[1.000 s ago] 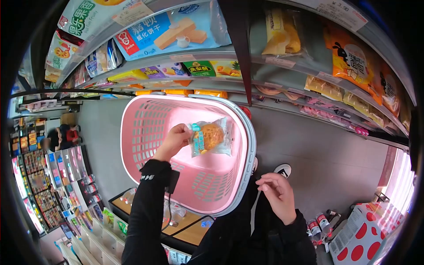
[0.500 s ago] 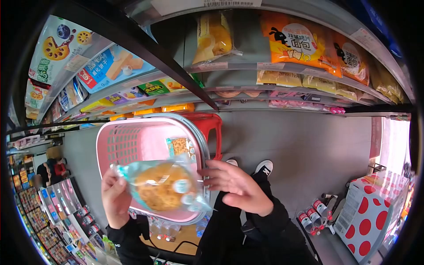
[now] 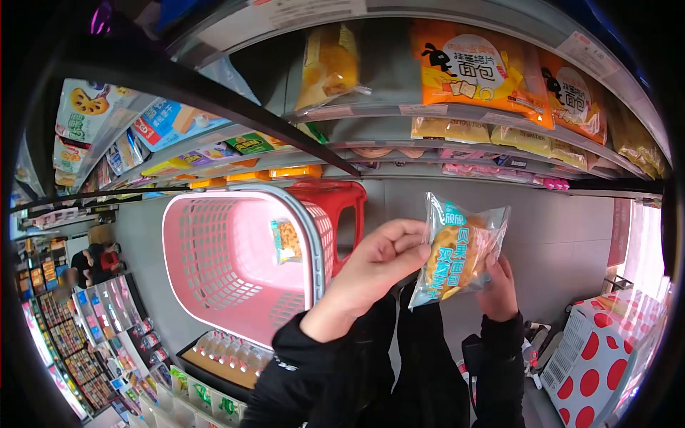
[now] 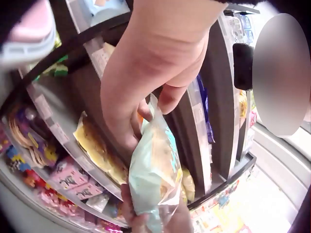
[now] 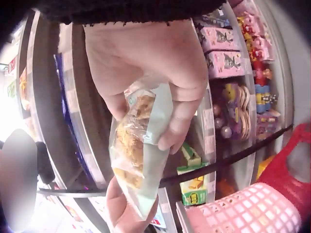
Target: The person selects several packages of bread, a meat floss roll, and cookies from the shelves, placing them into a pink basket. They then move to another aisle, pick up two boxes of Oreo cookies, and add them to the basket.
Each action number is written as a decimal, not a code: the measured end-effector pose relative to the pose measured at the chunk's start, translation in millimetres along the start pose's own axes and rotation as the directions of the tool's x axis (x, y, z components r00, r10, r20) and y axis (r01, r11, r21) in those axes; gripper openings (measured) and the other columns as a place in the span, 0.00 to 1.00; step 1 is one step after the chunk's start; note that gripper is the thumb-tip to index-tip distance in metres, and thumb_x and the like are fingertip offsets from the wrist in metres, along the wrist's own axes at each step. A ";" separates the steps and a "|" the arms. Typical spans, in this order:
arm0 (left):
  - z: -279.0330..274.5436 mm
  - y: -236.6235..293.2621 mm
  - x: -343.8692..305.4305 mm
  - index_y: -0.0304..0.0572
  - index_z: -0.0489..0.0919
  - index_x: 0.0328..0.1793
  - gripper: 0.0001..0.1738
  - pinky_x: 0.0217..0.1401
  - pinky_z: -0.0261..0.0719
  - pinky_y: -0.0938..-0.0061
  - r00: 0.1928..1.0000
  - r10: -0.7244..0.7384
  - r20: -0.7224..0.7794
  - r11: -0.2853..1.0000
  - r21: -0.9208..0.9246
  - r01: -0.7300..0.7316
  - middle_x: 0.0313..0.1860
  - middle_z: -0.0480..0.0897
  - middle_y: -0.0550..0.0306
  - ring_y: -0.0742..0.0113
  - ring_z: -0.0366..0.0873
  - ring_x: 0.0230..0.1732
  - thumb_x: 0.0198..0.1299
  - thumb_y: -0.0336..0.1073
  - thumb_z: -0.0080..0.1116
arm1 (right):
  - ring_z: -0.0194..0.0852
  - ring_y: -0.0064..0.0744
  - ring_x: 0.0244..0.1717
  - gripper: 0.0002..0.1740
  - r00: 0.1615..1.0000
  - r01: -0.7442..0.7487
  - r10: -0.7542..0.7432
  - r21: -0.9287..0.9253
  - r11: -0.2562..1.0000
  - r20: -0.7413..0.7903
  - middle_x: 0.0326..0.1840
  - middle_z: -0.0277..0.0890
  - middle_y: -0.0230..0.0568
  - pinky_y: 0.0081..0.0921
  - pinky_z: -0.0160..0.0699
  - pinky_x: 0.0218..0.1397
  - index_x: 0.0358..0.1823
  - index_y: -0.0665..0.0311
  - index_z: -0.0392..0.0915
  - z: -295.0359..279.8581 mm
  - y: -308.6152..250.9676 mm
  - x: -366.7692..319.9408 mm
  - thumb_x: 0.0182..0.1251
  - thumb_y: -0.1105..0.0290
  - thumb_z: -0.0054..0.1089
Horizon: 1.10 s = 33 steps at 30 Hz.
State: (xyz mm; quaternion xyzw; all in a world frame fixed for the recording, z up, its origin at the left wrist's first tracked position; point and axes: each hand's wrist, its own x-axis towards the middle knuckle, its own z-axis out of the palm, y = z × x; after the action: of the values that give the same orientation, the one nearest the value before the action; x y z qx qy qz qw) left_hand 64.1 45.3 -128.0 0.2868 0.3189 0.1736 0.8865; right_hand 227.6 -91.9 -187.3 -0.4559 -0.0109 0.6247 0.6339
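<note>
A bagel bread (image 3: 457,253) in a clear and pale-blue wrapper, with turquoise lettering facing the head camera, is held up to the right of the basket. My left hand (image 3: 374,267) pinches its left edge between thumb and fingers. On its opposite side, my right hand (image 3: 498,291) grips the wrapper, partly hidden behind it. In the right wrist view, thumb and fingers lie on either side of the packaged bread (image 5: 136,141). Inside the pink basket (image 3: 207,299) lies another wrapped bread (image 3: 288,240).
The basket sits by a red stool (image 3: 349,221). Shelves (image 3: 385,112) of packaged bread and biscuits run across the front, split by a dark upright post (image 3: 285,132). A red-dotted box (image 3: 596,357) stands at the right, and bottles (image 3: 232,351) at lower left. Two people are far left.
My left hand has carried the bread from over the basket to its right, turning the lettering toward the head camera. My right hand, empty before, now grips the wrapper. The head view has shifted right.
</note>
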 end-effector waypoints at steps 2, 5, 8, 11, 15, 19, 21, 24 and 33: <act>-6.8 -21.8 11.0 0.36 0.64 0.54 0.18 0.50 0.67 0.82 0.999 -0.050 -0.019 0.998 -0.028 0.050 0.44 0.73 0.58 0.75 0.70 0.47 0.55 0.26 0.48 | 0.64 0.33 0.52 0.20 1.000 0.019 -0.019 -0.046 0.999 0.011 0.50 0.64 0.38 0.32 0.66 0.50 0.55 0.64 0.58 -14.6 -1.0 8.2 0.62 0.65 0.41; -15.0 -51.0 24.6 0.37 0.60 0.58 0.21 0.52 0.67 0.79 0.991 -0.030 -0.130 0.924 -0.381 -0.022 0.49 0.71 0.56 0.72 0.69 0.49 0.57 0.28 0.45 | 0.67 0.29 0.49 0.19 1.000 -0.015 0.018 -0.176 0.984 0.019 0.50 0.65 0.35 0.32 0.71 0.43 0.55 0.61 0.59 -17.1 -7.3 28.7 0.63 0.64 0.41; -29.0 -65.6 44.4 0.37 0.59 0.59 0.23 0.53 0.66 0.76 0.982 0.093 -0.164 0.823 -0.542 -0.168 0.49 0.71 0.55 0.69 0.68 0.51 0.57 0.32 0.45 | 0.68 0.26 0.47 0.19 0.997 -0.068 0.076 -0.265 0.962 0.017 0.50 0.66 0.33 0.30 0.71 0.44 0.54 0.60 0.59 7.5 -23.7 54.8 0.63 0.63 0.43; -55.2 -66.7 67.1 0.39 0.60 0.59 0.26 0.56 0.63 0.71 0.967 0.149 -0.206 0.751 -0.612 -0.246 0.54 0.67 0.51 0.63 0.64 0.56 0.56 0.40 0.47 | 0.68 0.24 0.46 0.21 0.995 -0.091 0.095 -0.255 0.963 0.004 0.49 0.66 0.31 0.28 0.70 0.45 0.54 0.59 0.60 28.3 -26.8 90.5 0.61 0.61 0.46; -77.1 -53.7 99.2 0.45 0.63 0.58 0.21 0.52 0.66 0.73 0.927 0.176 -0.332 0.757 -0.556 -0.343 0.48 0.71 0.58 0.66 0.68 0.46 0.56 0.36 0.46 | 0.68 0.23 0.46 0.21 0.990 -0.058 0.087 -0.238 0.970 0.112 0.48 0.67 0.30 0.27 0.70 0.45 0.52 0.58 0.62 48.4 -23.8 142.5 0.60 0.60 0.49; -83.9 -26.1 120.5 0.45 0.66 0.53 0.15 0.51 0.68 0.72 0.848 0.244 -0.470 0.739 -0.477 -0.476 0.45 0.72 0.58 0.67 0.69 0.47 0.58 0.33 0.44 | 0.68 0.21 0.40 0.20 0.995 0.066 -0.021 -0.480 0.875 0.098 0.41 0.69 0.33 0.20 0.68 0.41 0.45 0.66 0.66 64.9 -22.5 184.8 0.57 0.59 0.53; -91.4 -19.4 130.9 0.44 0.67 0.51 0.15 0.50 0.68 0.71 0.825 0.264 -0.500 0.728 -0.459 -0.510 0.45 0.71 0.56 0.65 0.68 0.46 0.57 0.34 0.46 | 0.66 0.20 0.38 0.21 0.988 0.145 -0.083 -0.628 0.764 0.128 0.37 0.69 0.35 0.17 0.64 0.41 0.41 0.72 0.69 74.1 -22.9 195.3 0.55 0.60 0.56; -94.5 -9.2 141.6 0.43 0.67 0.48 0.13 0.46 0.71 0.72 0.778 0.260 -0.572 0.704 -0.439 -0.558 0.42 0.71 0.55 0.65 0.69 0.43 0.56 0.33 0.48 | 0.66 0.22 0.38 0.23 0.989 0.151 -0.111 -0.693 0.705 0.102 0.39 0.69 0.37 0.18 0.65 0.41 0.45 0.72 0.67 90.9 -27.3 195.5 0.54 0.61 0.56; -103.5 7.3 154.6 0.30 0.67 0.37 0.08 0.33 0.70 0.78 0.703 0.368 -0.609 0.718 -0.294 -0.631 0.31 0.70 0.55 0.69 0.69 0.32 0.49 0.21 0.48 | 0.64 0.29 0.49 0.18 0.990 0.128 -0.094 -0.394 0.910 0.103 0.45 0.66 0.38 0.26 0.63 0.54 0.47 0.65 0.64 87.4 -19.7 223.6 0.53 0.81 0.51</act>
State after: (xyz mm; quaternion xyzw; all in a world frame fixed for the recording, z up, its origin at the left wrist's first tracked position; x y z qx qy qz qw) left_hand 108.2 168.0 -260.9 0.0777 0.3934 0.5586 0.7261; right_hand 241.0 140.6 -248.8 -0.5482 -0.1901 0.5904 0.5610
